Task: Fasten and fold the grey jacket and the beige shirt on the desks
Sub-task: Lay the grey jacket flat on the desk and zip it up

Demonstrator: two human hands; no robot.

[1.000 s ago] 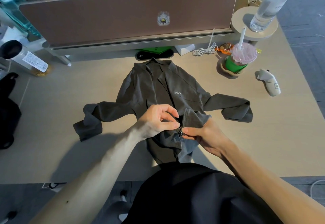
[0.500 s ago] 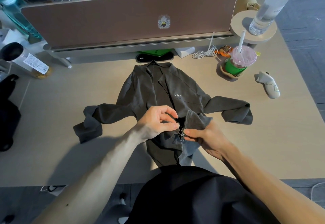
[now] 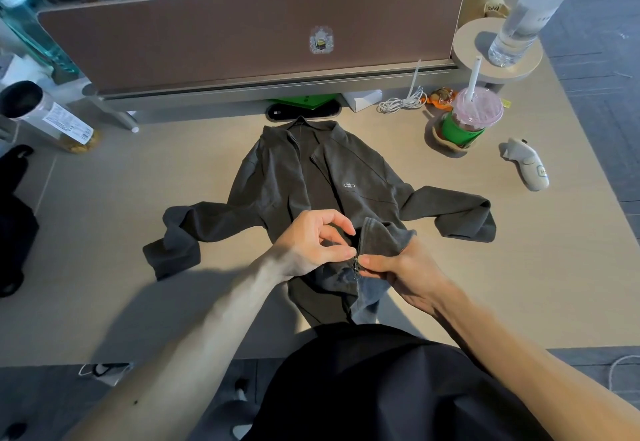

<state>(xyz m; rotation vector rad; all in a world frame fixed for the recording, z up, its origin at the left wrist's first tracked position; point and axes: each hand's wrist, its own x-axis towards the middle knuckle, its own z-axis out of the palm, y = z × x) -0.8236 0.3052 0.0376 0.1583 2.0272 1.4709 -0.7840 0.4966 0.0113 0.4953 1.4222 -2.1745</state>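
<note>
Grey jacket [image 3: 356, 177] is lying front-up on the desk [image 3: 104, 232], its long axis running straight away from the person: collar pointing at the brown divider [image 3: 242, 35], hem lying nearest their lap. Sleeves are sprawling out to either side (the left one crumpled at the cuff). The left hand [image 3: 304, 246] is pinching the left front edge between thumb and forefinger, the right hand [image 3: 405, 267] is pinching the right front edge, which is bunching upward, and the zipper [image 3: 355, 264] is sitting just between the fingertips. A lidded drink cup [image 3: 474, 118] is standing well off to the right.
</note>
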